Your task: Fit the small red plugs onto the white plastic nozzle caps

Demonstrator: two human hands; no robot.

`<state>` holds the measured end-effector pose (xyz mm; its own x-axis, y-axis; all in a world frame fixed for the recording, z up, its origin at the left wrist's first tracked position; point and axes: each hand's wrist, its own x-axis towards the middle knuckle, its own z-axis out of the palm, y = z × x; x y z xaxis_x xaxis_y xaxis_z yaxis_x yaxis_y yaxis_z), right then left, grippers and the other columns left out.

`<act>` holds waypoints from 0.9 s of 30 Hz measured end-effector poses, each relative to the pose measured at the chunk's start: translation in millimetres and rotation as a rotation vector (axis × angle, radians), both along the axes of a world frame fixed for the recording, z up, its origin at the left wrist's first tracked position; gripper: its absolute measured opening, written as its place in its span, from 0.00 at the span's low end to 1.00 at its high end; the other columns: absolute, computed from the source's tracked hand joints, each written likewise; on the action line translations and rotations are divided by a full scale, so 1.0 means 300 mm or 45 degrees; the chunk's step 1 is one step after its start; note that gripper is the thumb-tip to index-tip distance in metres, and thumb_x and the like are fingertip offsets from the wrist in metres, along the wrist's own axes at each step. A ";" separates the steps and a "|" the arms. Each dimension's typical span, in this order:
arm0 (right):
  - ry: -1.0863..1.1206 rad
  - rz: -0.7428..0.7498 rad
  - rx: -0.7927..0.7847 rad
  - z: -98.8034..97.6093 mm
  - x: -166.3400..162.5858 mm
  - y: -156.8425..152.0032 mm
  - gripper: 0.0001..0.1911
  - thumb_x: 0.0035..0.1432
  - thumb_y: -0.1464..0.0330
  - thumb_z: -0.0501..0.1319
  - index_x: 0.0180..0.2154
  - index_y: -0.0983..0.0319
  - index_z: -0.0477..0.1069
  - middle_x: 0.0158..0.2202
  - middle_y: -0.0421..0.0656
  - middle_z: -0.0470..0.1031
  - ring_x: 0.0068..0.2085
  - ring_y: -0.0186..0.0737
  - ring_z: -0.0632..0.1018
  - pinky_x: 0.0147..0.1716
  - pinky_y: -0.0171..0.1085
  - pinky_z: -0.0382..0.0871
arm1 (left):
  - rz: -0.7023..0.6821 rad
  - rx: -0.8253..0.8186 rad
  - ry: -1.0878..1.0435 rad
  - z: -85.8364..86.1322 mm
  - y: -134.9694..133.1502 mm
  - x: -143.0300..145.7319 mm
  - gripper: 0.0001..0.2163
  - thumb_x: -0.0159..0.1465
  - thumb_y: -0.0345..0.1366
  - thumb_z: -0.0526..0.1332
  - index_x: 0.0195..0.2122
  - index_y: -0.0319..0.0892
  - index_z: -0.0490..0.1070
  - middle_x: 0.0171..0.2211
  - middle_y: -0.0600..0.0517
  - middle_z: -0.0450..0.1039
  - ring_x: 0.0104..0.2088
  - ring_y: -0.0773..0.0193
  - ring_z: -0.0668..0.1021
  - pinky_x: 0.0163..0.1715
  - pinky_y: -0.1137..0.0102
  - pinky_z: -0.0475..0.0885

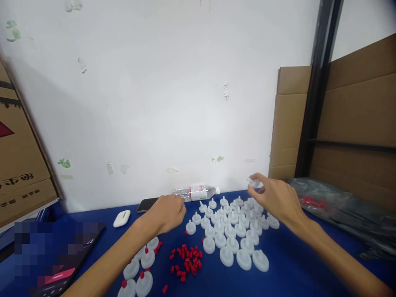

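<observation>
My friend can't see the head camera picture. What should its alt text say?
A person's right hand pinches a white spouted lid above a blue table crowded with similar lids and small red caps. The left hand is curled near a clear bottle; whether it holds anything is hidden.

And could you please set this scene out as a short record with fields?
Right hand: pinching a white nozzle piece above the blue table
Left hand: fingers curled; contents, if any, hidden
Loose white pieces: large group, right of centre
Red caps: scattered pile, left of that group
Red-capped pieces: smaller group, further left
Toward the wall: bottle on its side, dark phone
</observation>
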<state>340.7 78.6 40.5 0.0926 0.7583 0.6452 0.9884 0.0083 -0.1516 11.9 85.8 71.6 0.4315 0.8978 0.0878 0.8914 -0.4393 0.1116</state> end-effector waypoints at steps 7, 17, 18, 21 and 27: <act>0.007 -0.110 -0.180 -0.018 0.064 0.045 0.16 0.62 0.57 0.56 0.44 0.55 0.78 0.32 0.46 0.82 0.33 0.51 0.81 0.27 0.38 0.55 | 0.010 -0.249 0.289 -0.051 0.029 -0.039 0.11 0.72 0.42 0.61 0.45 0.40 0.75 0.40 0.50 0.78 0.36 0.61 0.80 0.38 0.63 0.77; -0.050 -0.041 -0.292 -0.064 0.126 0.082 0.18 0.67 0.58 0.53 0.40 0.57 0.80 0.41 0.50 0.81 0.40 0.51 0.81 0.31 0.39 0.62 | 0.171 -0.076 0.338 -0.029 0.078 -0.078 0.14 0.71 0.40 0.63 0.55 0.40 0.71 0.53 0.45 0.74 0.47 0.56 0.79 0.46 0.56 0.78; -0.065 -0.034 -0.299 -0.070 0.133 0.087 0.18 0.67 0.58 0.54 0.39 0.58 0.81 0.43 0.51 0.80 0.41 0.51 0.81 0.32 0.39 0.63 | 0.221 -0.036 0.346 -0.030 0.086 -0.085 0.15 0.71 0.40 0.63 0.56 0.41 0.70 0.54 0.45 0.73 0.48 0.55 0.79 0.47 0.55 0.78; -0.098 -0.058 -0.326 -0.085 0.156 0.100 0.17 0.65 0.62 0.54 0.38 0.59 0.81 0.41 0.52 0.79 0.40 0.51 0.80 0.34 0.40 0.64 | 0.327 0.041 0.370 -0.043 0.100 -0.102 0.15 0.71 0.40 0.63 0.56 0.41 0.70 0.55 0.45 0.73 0.49 0.54 0.79 0.47 0.55 0.77; -0.108 -0.103 -0.414 -0.089 0.184 0.108 0.11 0.62 0.65 0.59 0.34 0.58 0.80 0.34 0.47 0.81 0.39 0.51 0.80 0.33 0.40 0.61 | 0.374 0.015 0.380 -0.072 0.117 -0.115 0.16 0.71 0.40 0.63 0.57 0.40 0.70 0.55 0.45 0.73 0.49 0.54 0.79 0.47 0.55 0.78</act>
